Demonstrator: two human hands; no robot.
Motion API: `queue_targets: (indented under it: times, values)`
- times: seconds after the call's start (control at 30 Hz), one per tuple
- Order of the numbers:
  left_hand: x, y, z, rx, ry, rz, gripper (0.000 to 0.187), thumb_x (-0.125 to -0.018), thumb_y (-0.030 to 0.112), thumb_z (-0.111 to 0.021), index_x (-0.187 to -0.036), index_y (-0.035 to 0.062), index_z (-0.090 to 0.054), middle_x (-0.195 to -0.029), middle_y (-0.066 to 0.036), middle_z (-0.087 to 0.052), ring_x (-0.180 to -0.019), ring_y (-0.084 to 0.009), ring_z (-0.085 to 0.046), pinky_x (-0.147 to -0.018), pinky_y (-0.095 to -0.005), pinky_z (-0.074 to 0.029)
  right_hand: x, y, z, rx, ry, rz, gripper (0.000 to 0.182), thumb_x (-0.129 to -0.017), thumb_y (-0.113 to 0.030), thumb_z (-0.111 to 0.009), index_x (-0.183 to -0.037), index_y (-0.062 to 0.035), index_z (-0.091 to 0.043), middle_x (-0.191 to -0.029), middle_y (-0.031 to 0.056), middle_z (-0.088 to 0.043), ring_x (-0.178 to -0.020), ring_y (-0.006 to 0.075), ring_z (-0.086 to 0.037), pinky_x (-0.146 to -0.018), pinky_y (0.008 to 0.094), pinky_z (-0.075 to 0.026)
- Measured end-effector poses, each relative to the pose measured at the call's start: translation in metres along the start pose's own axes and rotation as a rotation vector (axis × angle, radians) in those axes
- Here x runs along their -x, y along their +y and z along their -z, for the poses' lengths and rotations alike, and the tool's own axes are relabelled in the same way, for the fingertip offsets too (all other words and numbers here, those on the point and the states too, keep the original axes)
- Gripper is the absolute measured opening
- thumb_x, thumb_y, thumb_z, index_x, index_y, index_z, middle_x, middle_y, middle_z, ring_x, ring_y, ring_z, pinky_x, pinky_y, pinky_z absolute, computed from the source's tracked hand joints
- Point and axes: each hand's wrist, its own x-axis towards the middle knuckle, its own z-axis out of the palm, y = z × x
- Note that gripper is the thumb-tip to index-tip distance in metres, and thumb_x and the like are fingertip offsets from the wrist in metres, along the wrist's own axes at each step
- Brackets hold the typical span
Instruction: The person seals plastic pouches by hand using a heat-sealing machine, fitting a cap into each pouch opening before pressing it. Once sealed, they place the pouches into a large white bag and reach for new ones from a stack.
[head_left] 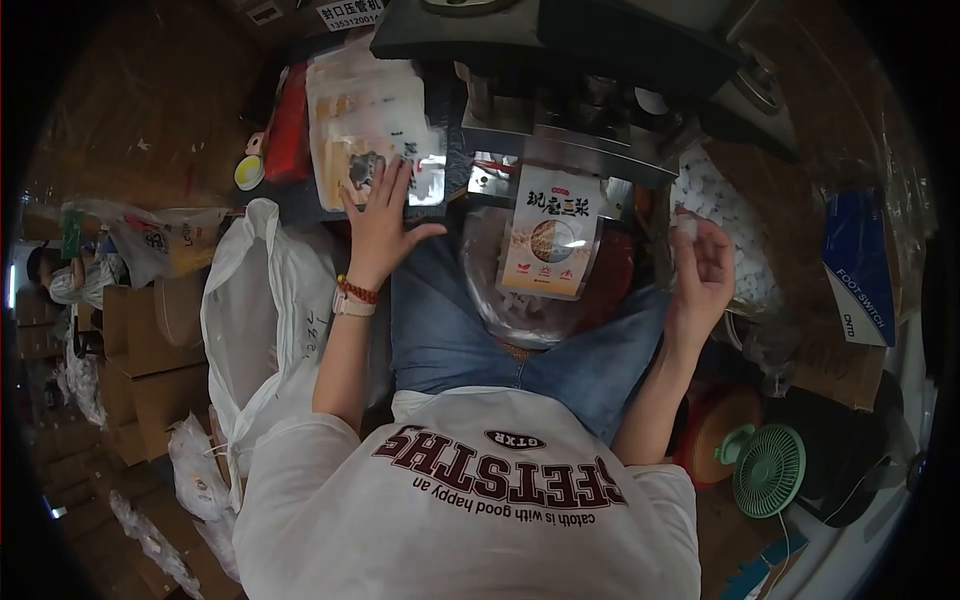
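— Item one: where is the stack of pouches (372, 130) placed?

— It is recorded on the far left of the worktop (300, 205), directly under the left hand (380, 215). The stack's long axis is run near to far, away from the body. A second item, a printed pouch (548, 240), is seen upright in the middle, hung below the sealing machine (590, 110), with its long axis kept vertical.

— Which hand is nearer to each?

— The stack is touched by the left hand alone; the right hand (700, 270) is held well apart from it, to the right of the printed pouch and near that pouch's edge, without contact.

— State of the left hand?

— It is laid flat, fingers spread, palm pressed down on the top pouch of the stack. Nothing is gripped.

— And the right hand?

— It is raised, fingers curled, and a small white piece (684, 224) is pinched at the fingertips. What that piece is cannot be told. A bag of white pieces (725, 215) is noted just beyond it, on the far right.

— Anything else entered?

— A green fan (768, 470) is listed near right, and white sacks (265, 310) near left.
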Motion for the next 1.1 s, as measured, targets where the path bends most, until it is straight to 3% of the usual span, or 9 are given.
queue_targets:
  times: [0.03,0.13,0.17,0.33,0.57,0.63,0.7,0.87,1.1]
  values:
    - [0.004,-0.002,0.009,0.056,0.086,-0.123,0.067,-0.075,0.032,-0.073,-0.134,0.0133,-0.048,-0.136,-0.006,-0.051,-0.126,-0.0268,-0.046,-0.101,-0.0527,-0.033,0.008,-0.006,-0.008,-0.292,-0.106,-0.058,0.031,-0.086,0.005,-0.061,-0.116,0.0029,-0.054,-0.111,0.0113,-0.062,-0.100,0.0157,-0.060,-0.086,0.0293,-0.050]
    - [0.022,0.009,0.030,0.568,-0.108,0.176,0.039,-0.075,0.007,-0.067,-0.114,0.0112,-0.065,-0.111,-0.007,-0.066,-0.106,-0.0280,-0.062,-0.084,-0.0352,-0.050,0.030,-0.029,-0.034,-0.621,-0.274,-0.168,0.033,-0.084,0.008,-0.060,-0.116,0.0043,-0.053,-0.115,0.0140,-0.060,-0.107,0.0197,-0.058,-0.092,0.0337,-0.050]
    - [0.021,0.021,0.030,0.637,0.132,0.087,0.035,-0.069,-0.006,-0.058,-0.099,0.0090,-0.071,-0.096,-0.006,-0.071,-0.092,-0.0275,-0.067,-0.069,-0.0283,-0.053,0.033,-0.033,-0.041,-0.704,-0.367,-0.173,0.036,-0.083,0.009,-0.061,-0.118,0.0047,-0.053,-0.113,0.0136,-0.061,-0.106,0.0196,-0.059,-0.091,0.0317,-0.050]
    - [0.022,0.066,0.058,0.777,0.253,-0.077,0.043,-0.063,-0.008,-0.057,-0.101,0.0072,-0.070,-0.100,-0.007,-0.070,-0.095,-0.0259,-0.066,-0.078,-0.0299,-0.053,0.040,-0.026,-0.073,0.037,-0.601,0.159,0.031,-0.081,0.007,-0.061,-0.112,-0.0007,-0.062,-0.103,0.0111,-0.064,-0.087,0.0150,-0.061,-0.077,0.0283,-0.050]
    - [0.020,0.088,0.082,0.741,0.091,-0.261,0.030,-0.069,-0.005,-0.060,-0.094,0.0058,-0.070,-0.095,-0.009,-0.070,-0.089,-0.0228,-0.068,-0.074,-0.0300,-0.054,0.032,-0.057,-0.051,0.659,-0.767,0.742,0.036,-0.080,0.001,-0.064,-0.115,-0.0050,-0.061,-0.109,0.0117,-0.061,-0.097,0.0301,-0.059,-0.086,0.0355,-0.048]
    - [0.022,0.093,0.057,0.908,0.013,-0.199,0.022,-0.074,-0.002,-0.062,-0.093,0.0046,-0.069,-0.092,-0.008,-0.070,-0.084,-0.0196,-0.069,-0.071,-0.0287,-0.054,0.026,-0.047,-0.048,0.519,-0.652,0.631,0.036,-0.080,0.000,-0.065,-0.116,-0.0039,-0.060,-0.111,0.0125,-0.060,-0.097,0.0295,-0.059,-0.088,0.0350,-0.047]
    - [0.018,0.100,0.021,1.295,-0.595,0.257,0.014,-0.085,0.011,-0.066,-0.093,0.0004,-0.069,-0.089,-0.007,-0.071,-0.075,-0.0116,-0.067,-0.066,-0.0251,-0.053,0.019,-0.044,-0.040,0.374,-0.445,0.479,0.035,-0.080,-0.002,-0.066,-0.115,-0.0014,-0.060,-0.113,0.0134,-0.060,-0.097,0.0263,-0.058,-0.090,0.0330,-0.045]
    - [-0.025,0.129,0.024,1.846,-0.538,0.538,0.028,-0.089,0.018,-0.065,-0.099,-0.0084,-0.065,-0.094,-0.012,-0.069,-0.079,-0.0132,-0.067,-0.069,-0.0252,-0.054,-0.020,-0.033,0.005,0.525,-0.028,0.215,0.016,-0.085,-0.006,-0.063,-0.099,-0.0008,-0.065,-0.111,0.0128,-0.062,-0.087,0.0249,-0.064,-0.078,0.0319,-0.049]
    - [-0.051,0.128,0.013,1.929,-0.551,0.639,0.029,-0.088,0.016,-0.066,-0.106,-0.0060,-0.061,-0.101,-0.010,-0.067,-0.087,-0.0158,-0.066,-0.074,-0.0281,-0.053,-0.048,0.043,0.018,1.065,-0.171,0.173,0.025,-0.080,-0.006,-0.062,-0.105,-0.0033,-0.061,-0.101,0.0161,-0.061,-0.094,0.0378,-0.056,-0.081,0.0434,-0.046]
